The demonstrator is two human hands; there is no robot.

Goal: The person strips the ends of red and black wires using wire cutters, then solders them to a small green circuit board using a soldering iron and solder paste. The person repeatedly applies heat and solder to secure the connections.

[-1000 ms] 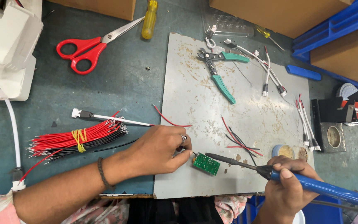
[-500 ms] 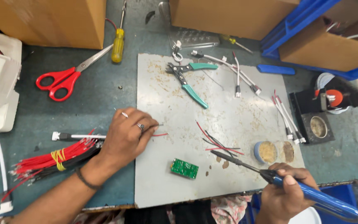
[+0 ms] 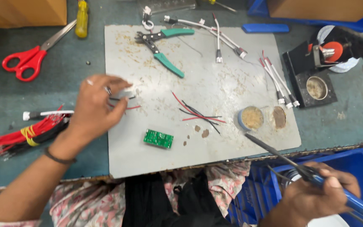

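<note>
Your left hand [image 3: 95,107] hovered over the left edge of the grey mat [image 3: 232,84] on the tabletop [image 3: 55,75], its fingers pinched on a short wire [image 3: 124,99] — black, with a red one [image 3: 133,107] just beside it. That wire looked light, thin and limp, so it would bend and slip easily; you did best to take it near the stripped end, between fingertip and thumb. Your right hand [image 3: 316,195] was clenched around the blue handle of the soldering iron [image 3: 282,157], tip raised over the mat's front edge, well apart from the wire. The small green board [image 3: 159,138] lay loose on the mat — stiff, light, best held by its edges. More cut wires [image 3: 198,112] lay near the flux tin [image 3: 252,117].
</note>
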